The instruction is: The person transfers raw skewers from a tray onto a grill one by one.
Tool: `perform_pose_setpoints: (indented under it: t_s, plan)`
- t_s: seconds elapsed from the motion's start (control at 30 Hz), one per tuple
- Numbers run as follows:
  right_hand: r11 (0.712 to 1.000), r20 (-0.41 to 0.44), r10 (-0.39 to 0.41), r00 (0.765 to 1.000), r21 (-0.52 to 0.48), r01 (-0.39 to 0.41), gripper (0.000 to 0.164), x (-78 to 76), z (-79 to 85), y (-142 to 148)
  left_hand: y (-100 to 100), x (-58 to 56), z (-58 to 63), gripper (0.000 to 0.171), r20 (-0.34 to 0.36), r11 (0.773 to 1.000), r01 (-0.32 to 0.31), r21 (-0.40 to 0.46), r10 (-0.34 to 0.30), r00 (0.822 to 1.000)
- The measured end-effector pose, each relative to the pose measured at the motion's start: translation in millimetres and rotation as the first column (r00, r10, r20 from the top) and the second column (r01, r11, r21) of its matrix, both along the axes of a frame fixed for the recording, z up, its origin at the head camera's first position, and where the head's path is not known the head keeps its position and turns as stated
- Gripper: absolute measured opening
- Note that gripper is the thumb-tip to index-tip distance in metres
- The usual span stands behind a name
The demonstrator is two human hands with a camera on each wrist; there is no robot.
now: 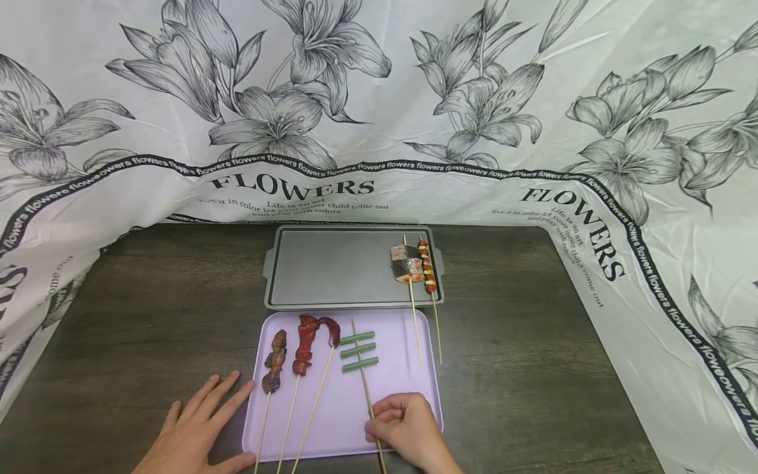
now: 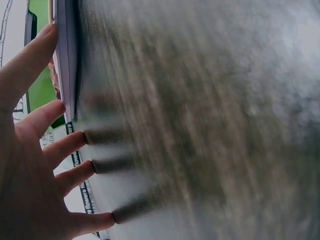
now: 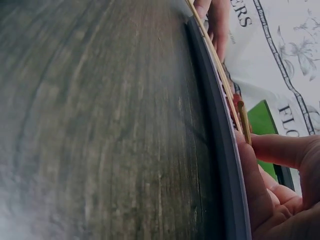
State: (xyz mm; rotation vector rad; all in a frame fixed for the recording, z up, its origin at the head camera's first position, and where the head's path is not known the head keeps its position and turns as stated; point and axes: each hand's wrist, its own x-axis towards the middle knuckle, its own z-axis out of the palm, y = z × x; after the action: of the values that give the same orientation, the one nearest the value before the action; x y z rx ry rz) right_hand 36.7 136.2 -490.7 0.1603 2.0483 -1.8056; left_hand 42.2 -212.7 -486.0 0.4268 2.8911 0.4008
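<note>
My right hand (image 1: 408, 424) pinches the stick of a skewer of green bean-like pieces (image 1: 358, 352) between thumb and fingers, over the right half of a lilac tray (image 1: 337, 421). In the right wrist view the stick's end (image 3: 243, 116) juts out from the fingertips. My left hand (image 1: 192, 428) lies spread at the tray's left side; in the left wrist view its thumb and index finger touch the rim (image 2: 66, 75). Left of the green skewer, the tray bears a curled dark-red tentacle skewer (image 1: 330, 329), a red meat skewer (image 1: 304, 345) and a browned meat skewer (image 1: 274, 362).
Behind the lilac tray stands a grey baking tray (image 1: 326, 266). At its right end lie a fish-slice skewer (image 1: 406, 260) and a red-and-yellow skewer (image 1: 427, 266), their sticks reaching over the lilac tray. Flower-printed white cloth (image 1: 403, 197) surrounds the dark wooden table (image 1: 521, 342).
</note>
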Motion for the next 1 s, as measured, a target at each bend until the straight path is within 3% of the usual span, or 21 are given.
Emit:
perform_pose_setpoints:
  t_s: [0.3,0.63,1.0]
  plan:
    - [1.000,-0.034,0.024,0.999,-0.001,-0.024,0.015,5.1,13.2,6,1,-0.4,1.2,0.097,-0.024,1.000,0.011,0.001,-0.011,1.000]
    - [0.998,-0.018,0.040,0.999,-0.037,-0.041,0.017,4.4,31.7,11,0,-0.7,0.4,0.097,-0.035,1.000,0.017,0.017,-0.016,0.999]
    - [0.997,-0.107,0.066,0.992,-0.021,-0.069,0.022,-13.4,63.0,19,-1,0.8,-1.8,0.097,-0.029,0.999,0.016,0.035,-0.015,0.999]
